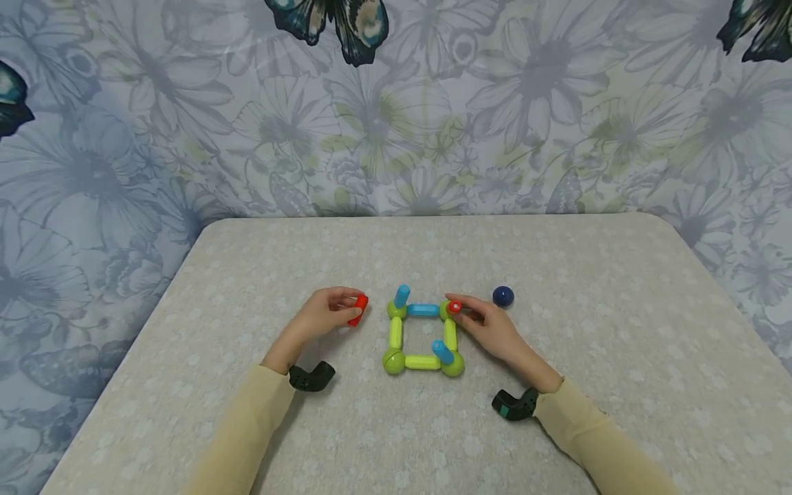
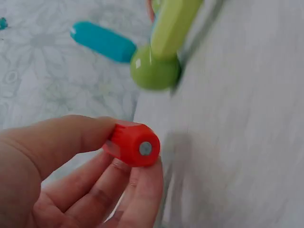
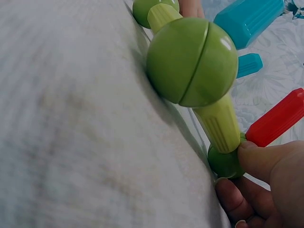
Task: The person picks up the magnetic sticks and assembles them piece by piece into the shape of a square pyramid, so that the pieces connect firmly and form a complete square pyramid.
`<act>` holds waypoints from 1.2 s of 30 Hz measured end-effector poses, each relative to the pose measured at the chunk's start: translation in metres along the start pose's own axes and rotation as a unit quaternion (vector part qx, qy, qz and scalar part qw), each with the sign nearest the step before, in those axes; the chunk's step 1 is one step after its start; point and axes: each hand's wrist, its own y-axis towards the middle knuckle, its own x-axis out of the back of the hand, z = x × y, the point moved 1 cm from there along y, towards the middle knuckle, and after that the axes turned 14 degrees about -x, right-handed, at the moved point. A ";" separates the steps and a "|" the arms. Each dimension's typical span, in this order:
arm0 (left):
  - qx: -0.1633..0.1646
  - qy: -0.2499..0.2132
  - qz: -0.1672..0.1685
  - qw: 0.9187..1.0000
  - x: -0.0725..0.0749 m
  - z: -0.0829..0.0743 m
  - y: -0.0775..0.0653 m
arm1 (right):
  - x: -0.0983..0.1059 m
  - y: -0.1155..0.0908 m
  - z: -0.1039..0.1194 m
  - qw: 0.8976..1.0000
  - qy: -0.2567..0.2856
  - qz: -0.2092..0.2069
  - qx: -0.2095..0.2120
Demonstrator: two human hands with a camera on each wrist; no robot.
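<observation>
My left hand pinches a red magnetic rod between thumb and fingers, left of a square frame and apart from it. A round metal magnet shows on the rod's end in the left wrist view. Green balls form the frame's corners, joined by yellow-green rods and a blue rod along the far side. My right hand grips the far right green ball with thumb and fingers. A second red rod sticks up from that ball. Two more blue rods rise from the far left and near right balls.
A dark blue ball lies on the table just beyond my right hand. The table has a pale patterned cover, and its far edge meets a flowered cloth backdrop. Black cameras are worn at both wrists.
</observation>
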 end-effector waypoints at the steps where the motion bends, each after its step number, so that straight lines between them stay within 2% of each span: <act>1: 0.002 -0.034 0.006 0.999 -0.003 -0.002 -0.003 | 0.000 0.000 -0.001 1.000 0.000 -0.002 0.001; 5: -0.014 -0.132 0.029 0.991 -0.016 -0.010 -0.015 | 0.001 -0.001 -0.001 1.000 0.003 0.000 0.006; 9: -0.055 -0.175 0.055 0.982 -0.031 -0.020 -0.023 | 0.001 -0.002 0.000 1.000 0.008 0.003 0.009; 13: -0.107 -0.186 0.065 0.975 -0.041 -0.028 -0.026 | 0.000 -0.001 0.001 1.000 0.013 0.002 0.015; 16: -0.125 -0.189 0.066 0.972 -0.046 -0.029 -0.026 | 0.000 0.000 0.001 1.000 0.015 0.004 0.017; 23: -0.124 -0.205 0.096 0.966 -0.055 -0.016 -0.023 | 0.000 -0.001 0.002 1.000 0.013 0.004 0.004; 28: -0.135 -0.197 0.094 0.967 -0.055 -0.015 -0.022 | 0.002 0.001 0.004 1.000 0.008 0.010 0.002; 32: -0.148 -0.175 0.101 0.968 -0.056 -0.021 -0.024 | 0.015 -0.005 0.007 1.000 0.003 0.007 -0.005; 36: -0.149 -0.159 0.115 0.969 -0.059 -0.025 -0.028 | 0.034 -0.024 0.016 1.000 -0.024 0.010 -0.012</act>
